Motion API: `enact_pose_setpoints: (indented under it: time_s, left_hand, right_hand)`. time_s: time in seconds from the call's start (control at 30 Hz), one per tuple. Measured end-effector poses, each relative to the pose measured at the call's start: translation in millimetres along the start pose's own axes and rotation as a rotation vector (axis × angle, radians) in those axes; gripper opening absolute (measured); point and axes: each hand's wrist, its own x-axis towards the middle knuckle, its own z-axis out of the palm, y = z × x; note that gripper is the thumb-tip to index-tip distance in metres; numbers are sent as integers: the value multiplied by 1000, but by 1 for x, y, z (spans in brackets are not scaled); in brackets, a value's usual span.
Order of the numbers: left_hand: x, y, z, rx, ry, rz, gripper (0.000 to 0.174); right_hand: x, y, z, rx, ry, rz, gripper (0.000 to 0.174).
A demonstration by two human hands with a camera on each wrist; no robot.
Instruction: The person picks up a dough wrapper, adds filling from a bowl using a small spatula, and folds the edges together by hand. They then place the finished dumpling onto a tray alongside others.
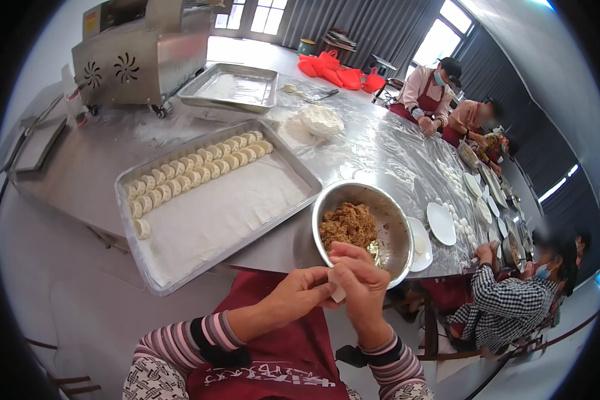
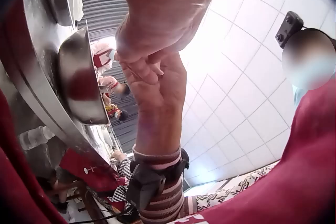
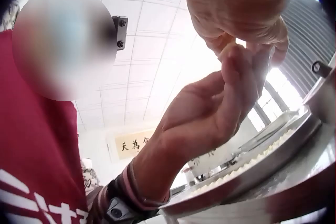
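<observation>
In the head view my left hand [image 1: 295,292] and right hand [image 1: 361,283] meet just in front of the steel bowl [image 1: 407,263]. Between their fingertips they pinch a small white dumpling wrapper [image 1: 338,292], folded over. Fingers cover most of it, and both wrist views show the hands pressed together with the dough largely hidden. Brown minced filling [image 1: 348,225] is heaped in the left part of the bowl. To the left lies a large metal tray [image 1: 227,213] lined with white cloth or paper, with two rows of crescent dumplings [image 1: 193,175] along its far side.
White plates [image 1: 441,224] stand right of the bowl. A flour heap [image 1: 321,121], a second metal tray [image 1: 260,99] and a steel machine [image 1: 140,60] are farther back. Dough pieces [image 1: 457,217] lie scattered along the right, where several people work at the steel table [image 1: 373,160].
</observation>
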Motion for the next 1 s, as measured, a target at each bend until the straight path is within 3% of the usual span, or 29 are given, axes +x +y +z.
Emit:
enact_pose_setpoints:
  time_s: [0.07, 0.1, 0.17, 0.2, 0.27, 0.3, 0.37, 0.4, 0.43, 0.5, 0.6, 0.77, 1.0]
  left_hand:
    - [5, -3, -1, -10, 0, -5, 27]
    - [7, -4, -2, -7, -2, -12, 27]
    - [7, -7, -1, 13, 41, 21, 31]
    - [7, -9, -1, 20, 35, 11, 31]
    - [9, -9, -4, 76, 53, 41, 33]
    - [10, -11, -4, 80, 52, 43, 33]
    - [10, -14, -3, 97, 110, 105, 33]
    - [9, -15, -2, 102, 110, 102, 33]
    - [10, -15, 0, 76, 118, 123, 33]
    - [7, -14, 1, 56, 127, 140, 33]
    - [-1, -17, 3, 52, 107, 162, 30]
    - [-13, -26, 2, 262, 200, 177, 24]
    - [-17, -35, 9, 192, 267, 306, 25]
  right_hand:
    - [10, -7, -14, 63, 206, 35, 11]
    - [19, 5, -32, 66, 213, 38, 11]
    - [36, 38, -70, -756, 113, -123, 17]
    - [38, 36, -69, -753, 124, -116, 17]
    - [43, 26, -68, -1569, 97, -446, 28]
    - [42, 22, -66, -1568, 102, -448, 28]
    - [32, 14, -54, -824, 104, -348, 36]
    - [26, 2, -47, -552, 2, -252, 38]
    - [22, 2, -40, -548, 6, -253, 38]
    - [15, 3, -27, -272, -236, -228, 34]
    - [9, 21, -18, -85, -273, -249, 30]
    - [1, 18, -6, -104, -242, -245, 19]
    - [-1, 22, -2, -258, -326, -341, 16]
